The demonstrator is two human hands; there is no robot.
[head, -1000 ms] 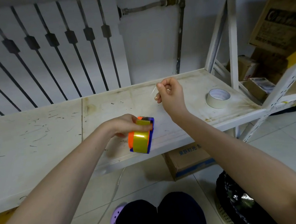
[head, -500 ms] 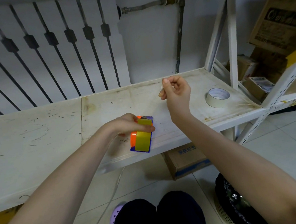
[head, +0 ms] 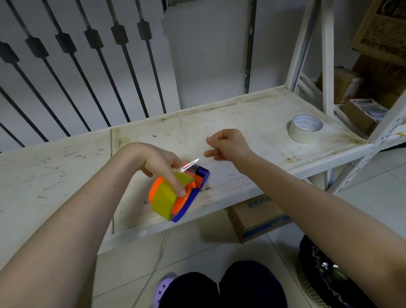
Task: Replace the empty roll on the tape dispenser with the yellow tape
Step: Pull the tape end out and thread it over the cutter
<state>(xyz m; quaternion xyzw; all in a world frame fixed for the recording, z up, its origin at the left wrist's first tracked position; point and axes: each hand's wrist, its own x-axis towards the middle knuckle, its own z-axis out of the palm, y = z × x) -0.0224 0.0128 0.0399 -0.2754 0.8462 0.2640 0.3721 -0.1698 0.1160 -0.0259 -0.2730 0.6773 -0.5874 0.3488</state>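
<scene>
My left hand (head: pixel 166 167) grips the orange and blue tape dispenser (head: pixel 188 195) from above, over the front edge of the white shelf (head: pixel 255 119). The yellow tape roll (head: pixel 163 198) sits mounted on the dispenser. A shiny strip of tape (head: pixel 190 164) runs from the dispenser's top towards my right hand (head: pixel 226 146), whose fingertips are pinched together right at the strip's end. A pale, thin roll (head: pixel 305 129) lies flat on the shelf at the far right, apart from both hands.
The scuffed shelf top stretches left and right, with a white radiator (head: pixel 64 67) and a pipe (head: pixel 250 37) behind it. Cardboard boxes (head: pixel 383 24) fill the rack at right. Below are a box (head: pixel 257 215) under the shelf, a dark bin (head: pixel 333 278) and my knees.
My left hand has tilted the dispenser, so its blue nose now points up and right. My right hand has dropped lower and nearer the dispenser, and a glinting tape strip now shows between them.
</scene>
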